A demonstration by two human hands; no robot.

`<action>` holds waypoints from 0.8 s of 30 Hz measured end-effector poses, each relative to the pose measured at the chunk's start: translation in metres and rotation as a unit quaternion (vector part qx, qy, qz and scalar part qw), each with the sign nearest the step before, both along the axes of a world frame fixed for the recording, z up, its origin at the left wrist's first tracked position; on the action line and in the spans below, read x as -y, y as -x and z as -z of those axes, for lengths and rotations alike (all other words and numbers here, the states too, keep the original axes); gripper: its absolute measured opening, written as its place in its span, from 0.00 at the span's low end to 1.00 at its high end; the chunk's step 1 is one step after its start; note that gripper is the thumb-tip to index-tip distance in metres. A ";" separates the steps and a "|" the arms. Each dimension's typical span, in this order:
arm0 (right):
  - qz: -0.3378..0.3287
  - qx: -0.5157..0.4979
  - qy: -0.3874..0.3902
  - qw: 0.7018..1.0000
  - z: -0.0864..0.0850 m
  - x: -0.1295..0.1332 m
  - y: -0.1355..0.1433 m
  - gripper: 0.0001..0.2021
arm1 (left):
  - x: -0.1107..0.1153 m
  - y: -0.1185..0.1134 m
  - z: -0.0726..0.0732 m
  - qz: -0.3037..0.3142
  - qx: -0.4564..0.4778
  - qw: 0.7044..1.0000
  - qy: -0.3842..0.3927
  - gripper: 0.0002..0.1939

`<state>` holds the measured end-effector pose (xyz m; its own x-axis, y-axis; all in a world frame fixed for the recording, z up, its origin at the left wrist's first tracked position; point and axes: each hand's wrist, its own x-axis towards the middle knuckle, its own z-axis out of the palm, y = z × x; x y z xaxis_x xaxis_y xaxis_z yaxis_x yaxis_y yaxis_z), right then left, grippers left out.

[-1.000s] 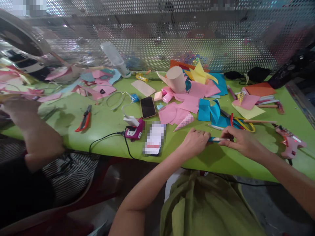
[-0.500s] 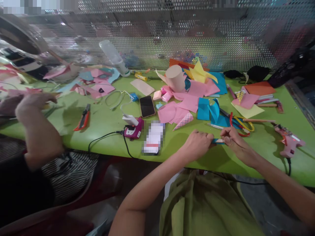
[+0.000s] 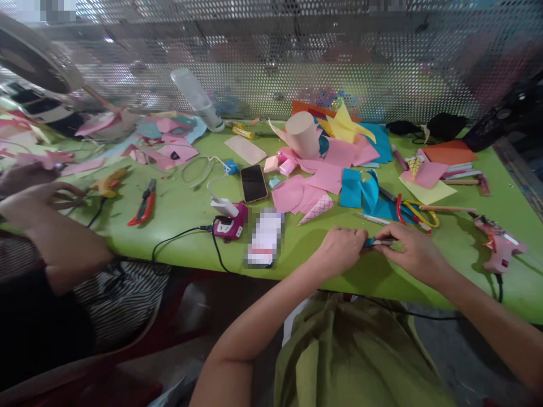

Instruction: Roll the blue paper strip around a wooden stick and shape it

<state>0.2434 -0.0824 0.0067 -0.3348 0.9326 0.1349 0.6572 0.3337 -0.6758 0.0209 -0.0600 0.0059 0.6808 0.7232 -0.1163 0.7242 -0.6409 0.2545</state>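
Observation:
Near the front edge of the green table, both of my hands hold a small blue piece that looks like folded paper or felt. My left hand is closed round its left end. With thumb and fingers, my right hand pinches the other end, where a thin pale strip shows. Most of the piece is hidden by my fingers. Just beyond lie a white pen, blue sheets, scissors with red and yellow handles and a patterned paper cone.
A pink glue gun with a cord lies at right. Phones, a purple power adapter and orange-handled pliers lie leftward. A co-worker's hands are at far left, near a yellow glue gun.
My right hand has turned over the blue piece, its fingers now stretched further along the strip. The co-worker's arm has moved left and down, uncovering the yellow glue gun.

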 end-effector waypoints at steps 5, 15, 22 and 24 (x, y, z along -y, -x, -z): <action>0.007 0.017 -0.049 0.999 -0.005 0.000 0.002 0.06 | -0.002 0.002 -0.004 0.000 -0.003 1.000 0.011 0.17; 0.010 0.001 -0.031 0.999 -0.007 -0.005 -0.006 0.08 | -0.007 0.002 0.001 0.000 -0.006 1.000 0.011 0.14; 0.072 -0.053 0.017 0.996 -0.022 -0.029 -0.064 0.15 | -0.026 0.019 0.003 -0.088 0.042 0.995 0.013 0.12; 0.138 -0.061 -0.040 0.988 -0.021 -0.047 -0.087 0.12 | -0.035 0.022 0.003 -0.129 0.107 0.985 0.041 0.10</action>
